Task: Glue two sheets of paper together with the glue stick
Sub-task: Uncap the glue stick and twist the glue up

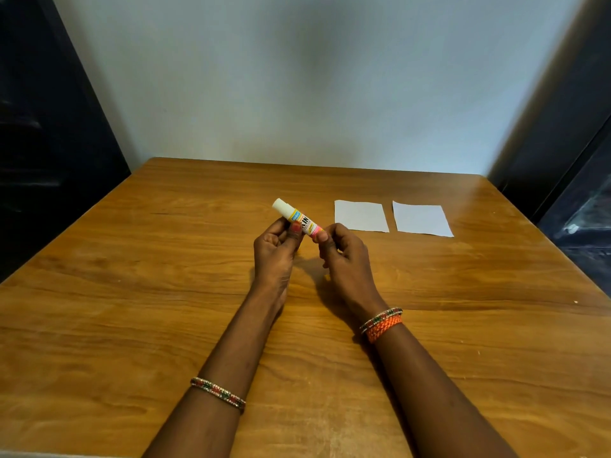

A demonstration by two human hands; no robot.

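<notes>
A person's left hand (276, 241) and right hand (340, 246) hold a glue stick (297, 219) between them above a wooden table (132, 292), the gluing itself not yet begun. The left hand pinches the tube near its middle, thumb against the printed label; the white end, apparently the cap, juts up and away past that hand's fingers, still on the tube as far as can be told. The right hand grips the pink lower end with curled fingers, a hold that suggests twisting or uncapping is the step at hand. To the right, and farther from the person, two white sheets lie flat on the table: the near sheet (360, 215) just beyond the right hand, the far sheet (421, 220) just beside it, a strip of bare wood between them. Neither sheet shows any visible glue, so spreading, stacking and pressing all appear to remain.
</notes>
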